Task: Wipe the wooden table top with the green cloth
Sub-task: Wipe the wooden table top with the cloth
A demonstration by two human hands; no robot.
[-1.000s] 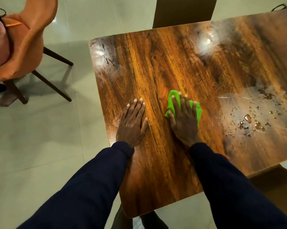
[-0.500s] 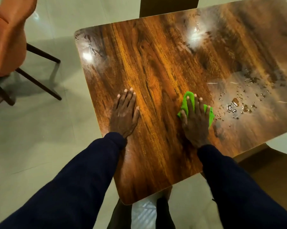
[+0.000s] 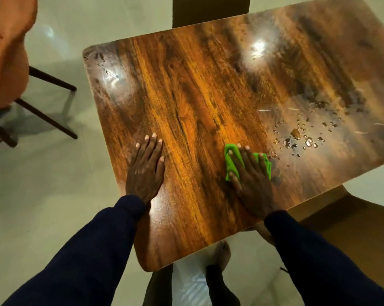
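Note:
A glossy wooden table top (image 3: 199, 100) fills most of the view. My right hand (image 3: 251, 180) presses flat on a crumpled green cloth (image 3: 231, 162), which shows past my fingers and thumb near the table's right front edge. Just right of the cloth lie scattered water droplets (image 3: 297, 138) on the wood. My left hand (image 3: 145, 171) rests flat on the bare table near its left edge, fingers slightly apart, holding nothing.
An orange chair (image 3: 5, 51) with dark legs stands on the pale tiled floor at the left. A brown chair seat (image 3: 358, 235) sits under the table's right edge. A dark chair back (image 3: 208, 9) is at the far side. My feet (image 3: 219, 255) show below the table.
My right hand has slid the green cloth rightward across the table toward the droplets. The left hand has stayed planted. The view has shifted with my head.

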